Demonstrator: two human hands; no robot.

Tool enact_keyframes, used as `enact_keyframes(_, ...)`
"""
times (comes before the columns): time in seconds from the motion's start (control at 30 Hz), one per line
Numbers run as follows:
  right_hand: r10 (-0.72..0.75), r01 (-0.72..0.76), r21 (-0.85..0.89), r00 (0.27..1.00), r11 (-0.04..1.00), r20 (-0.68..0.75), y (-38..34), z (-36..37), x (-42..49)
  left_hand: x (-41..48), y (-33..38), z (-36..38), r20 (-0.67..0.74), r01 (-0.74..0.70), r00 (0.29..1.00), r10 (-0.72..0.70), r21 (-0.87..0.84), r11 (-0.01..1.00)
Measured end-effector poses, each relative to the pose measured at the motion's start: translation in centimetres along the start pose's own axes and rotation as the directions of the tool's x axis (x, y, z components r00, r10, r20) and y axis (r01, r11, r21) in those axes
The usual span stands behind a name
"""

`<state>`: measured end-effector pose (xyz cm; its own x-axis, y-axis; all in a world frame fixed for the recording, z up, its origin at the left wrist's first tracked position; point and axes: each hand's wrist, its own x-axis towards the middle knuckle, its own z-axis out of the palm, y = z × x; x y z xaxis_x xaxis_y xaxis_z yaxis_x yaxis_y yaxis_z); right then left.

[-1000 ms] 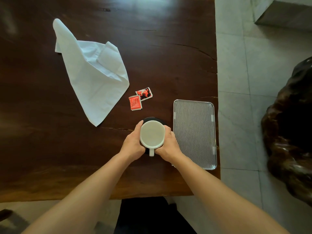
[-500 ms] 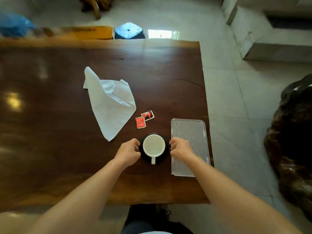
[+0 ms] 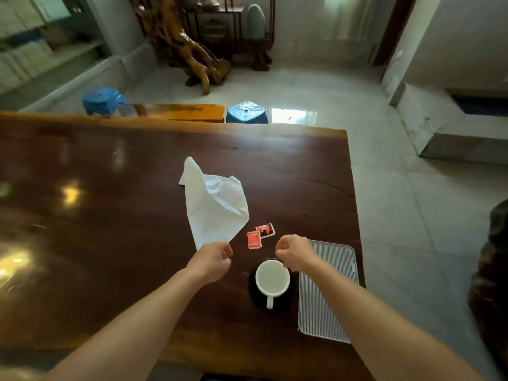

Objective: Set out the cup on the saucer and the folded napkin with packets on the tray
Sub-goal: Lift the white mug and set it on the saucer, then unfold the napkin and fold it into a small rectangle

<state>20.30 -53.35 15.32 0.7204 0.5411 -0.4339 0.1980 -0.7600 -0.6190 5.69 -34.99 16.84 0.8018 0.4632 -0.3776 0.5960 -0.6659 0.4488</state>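
A white cup (image 3: 272, 279) stands on a black saucer (image 3: 253, 294) on the wooden table, handle toward me, just left of the ribbed metal tray (image 3: 316, 312). Nothing lies on the tray. A crumpled white napkin (image 3: 214, 207) is spread unfolded farther back. Between the napkin and the cup lie two red packets (image 3: 253, 239) (image 3: 266, 230). My left hand (image 3: 211, 259) hovers at the napkin's near tip, fingers loosely curled and holding nothing. My right hand (image 3: 295, 254) hangs over the cup's far rim beside the packets, also with nothing in it.
The dark wooden table (image 3: 110, 215) ends just right of the tray, with tiled floor beyond. Two blue stools (image 3: 246, 112) (image 3: 103, 100) stand past the far edge. A dark carved object (image 3: 492, 284) sits at the right.
Both hands have let go of the cup, which now rests on the saucer, and moved away from me toward the napkin and packets. My head has tilted up, showing the room.
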Motion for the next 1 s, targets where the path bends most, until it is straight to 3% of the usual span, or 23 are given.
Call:
enact_keyframes(0.23,0.015,-0.015,-0.038,1.0,0.999,0.001,-4.1,2.4,5.7,5.8,-2.8,-2.2,0.051,-0.061,0.997,0.056,0.115,0.991)
enact_keyframes(0.47,0.173,-0.174,-0.001,0.981,0.985,-0.088,-7.5,5.6,15.0,16.9,-5.4,-3.3,0.257,-0.363,0.927,0.273,0.435,0.824)
enact_keyframes(0.63,0.32,-0.312,0.082,0.939,0.947,-0.122,-8.5,8.9,21.7,25.2,-6.2,-2.0,0.239,-0.462,0.887,0.396,0.456,0.76)
enact_keyframes(0.87,0.457,-0.459,0.044,0.866,0.888,-0.203,-8.4,13.1,27.5,32.6,-7.5,0.6,0.267,-0.529,0.849,0.456,0.424,0.735)
enact_keyframes(1.0,0.455,-0.465,0.025,0.853,0.885,-0.254,-7.7,14.0,28.8,34.5,-7.5,1.7,0.277,-0.552,0.834,0.478,0.407,0.728)
